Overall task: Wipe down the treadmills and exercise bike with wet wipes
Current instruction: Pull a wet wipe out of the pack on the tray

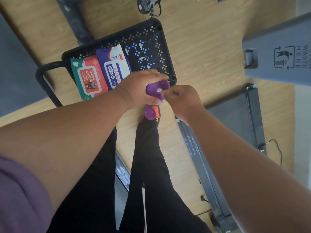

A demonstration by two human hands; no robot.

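Note:
My left hand (139, 88) grips a purple wipes container (155, 89) just above the near right corner of a black perforated tray (151, 41). Its round purple lid (149, 112) hangs open below my hand. My right hand (182, 100) pinches the white tip of a wet wipe (159, 90) sticking out of the container's opening. In the tray lie a red and green wipes pack (88, 78) and a purple and white wipes pack (114, 64), side by side at its left end.
A grey waste bin (282, 52) with a litter symbol stands at the right. A treadmill deck (235, 118) with a cable lies on the wooden floor (202, 47) to the right; another treadmill edge (122, 170) runs under my legs. Dark machine parts sit at the top.

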